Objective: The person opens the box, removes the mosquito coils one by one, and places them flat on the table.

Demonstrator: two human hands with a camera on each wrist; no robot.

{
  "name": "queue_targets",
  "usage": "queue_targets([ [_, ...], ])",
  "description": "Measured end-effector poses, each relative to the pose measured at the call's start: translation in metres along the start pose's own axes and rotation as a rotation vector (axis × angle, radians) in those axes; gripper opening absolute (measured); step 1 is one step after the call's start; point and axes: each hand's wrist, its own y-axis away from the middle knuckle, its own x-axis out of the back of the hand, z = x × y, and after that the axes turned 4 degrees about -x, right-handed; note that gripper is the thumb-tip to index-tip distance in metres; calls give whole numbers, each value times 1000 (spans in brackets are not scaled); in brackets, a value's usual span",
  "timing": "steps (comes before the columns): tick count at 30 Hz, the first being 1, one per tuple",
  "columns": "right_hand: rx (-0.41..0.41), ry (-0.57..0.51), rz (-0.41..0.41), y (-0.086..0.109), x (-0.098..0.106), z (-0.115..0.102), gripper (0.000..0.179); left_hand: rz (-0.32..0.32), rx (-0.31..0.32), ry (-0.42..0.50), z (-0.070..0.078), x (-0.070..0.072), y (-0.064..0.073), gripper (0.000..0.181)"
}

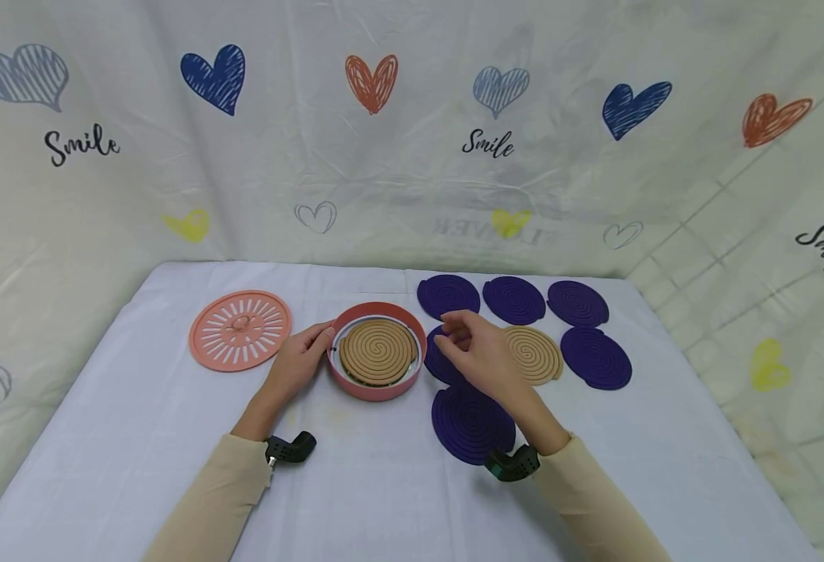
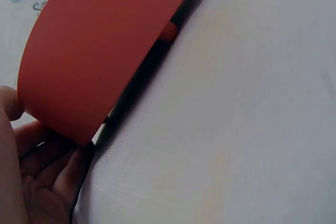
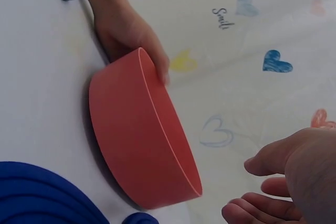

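My left hand (image 1: 300,359) grips the left side of a round red mosquito coil holder (image 1: 375,393), thumb at the rim and fingers against the outer wall. A tan mosquito coil (image 1: 378,350) lies flat inside the holder. In the left wrist view, a small round foot (image 2: 168,32) shows under the holder's wall (image 2: 100,51). My right hand (image 1: 482,351) hovers right of the holder with fingers loosely bent and nothing in them. Below it are a partly covered purple coil (image 1: 438,359) and a second tan coil (image 1: 537,357). The right wrist view shows the right hand's fingers (image 3: 268,158) apart from the holder.
A slotted pink lid (image 1: 239,332) lies left of the holder. More purple coils lie at right: a back row including one coil (image 1: 513,300), another coil (image 1: 596,357) at far right, and one (image 1: 473,425) nearer the front. A printed cloth (image 1: 412,156) hangs behind the white-covered table (image 1: 356,484).
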Motion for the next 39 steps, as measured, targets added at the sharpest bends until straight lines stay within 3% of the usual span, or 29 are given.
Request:
queue_targets([
  [21, 29, 11, -117, -24, -28, -13, 35, 2, -1, -4, -1, 0, 1, 56],
  [28, -12, 37, -173, -28, -33, -16, 38, 7, -13, -5, -1, 0, 0, 54],
  [39, -11, 164, -268, -38, -42, -22, 47, 9, -12, -3, -1, 0, 1, 55],
])
